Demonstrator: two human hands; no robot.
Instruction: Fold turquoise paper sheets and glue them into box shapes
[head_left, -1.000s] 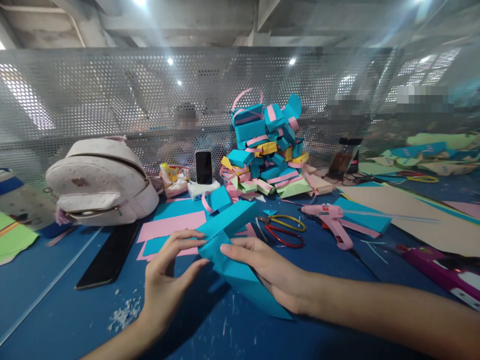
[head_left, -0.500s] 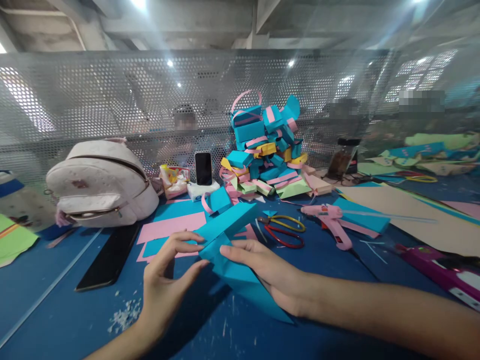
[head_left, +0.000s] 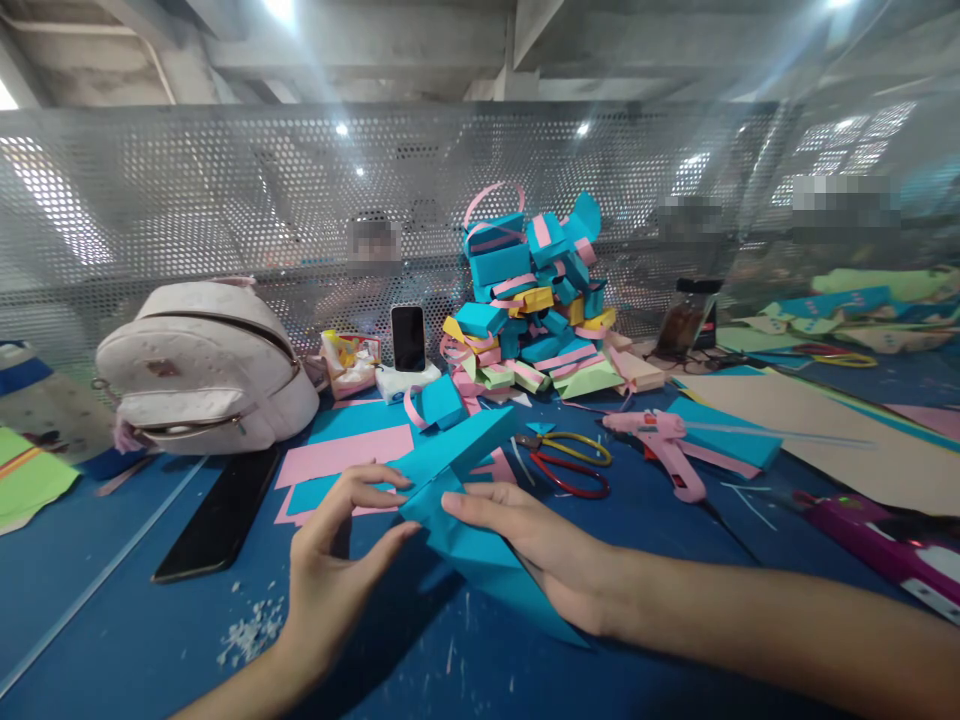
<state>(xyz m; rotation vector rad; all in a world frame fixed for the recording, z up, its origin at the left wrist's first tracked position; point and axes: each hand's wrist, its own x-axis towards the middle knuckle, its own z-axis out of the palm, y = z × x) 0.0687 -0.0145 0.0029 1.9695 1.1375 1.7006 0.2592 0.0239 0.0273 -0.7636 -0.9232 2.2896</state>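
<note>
A folded piece of blue paper (head_left: 480,560) is held above the table, its creased flaps slanting up to the right and a pointed end hanging low. My right hand (head_left: 540,540) grips it, thumb on top and the fingers behind. At its left corner, my left hand (head_left: 341,540) has its fingertips above and its thumb below, pinching the edge. Just behind the paper lie scissors (head_left: 570,470) with red and yellow handles. A small blue paper box (head_left: 441,402) with a pink strip handle sits on blue and pink sheets (head_left: 352,452).
A pink glue gun (head_left: 664,440) lies to the right, near a purple tool (head_left: 870,535). Blue, pink and yellow paper boxes (head_left: 499,265) are piled at the back. On the left are a white backpack (head_left: 202,365) and a black phone (head_left: 217,515). A perforated metal screen (head_left: 225,180) stands behind.
</note>
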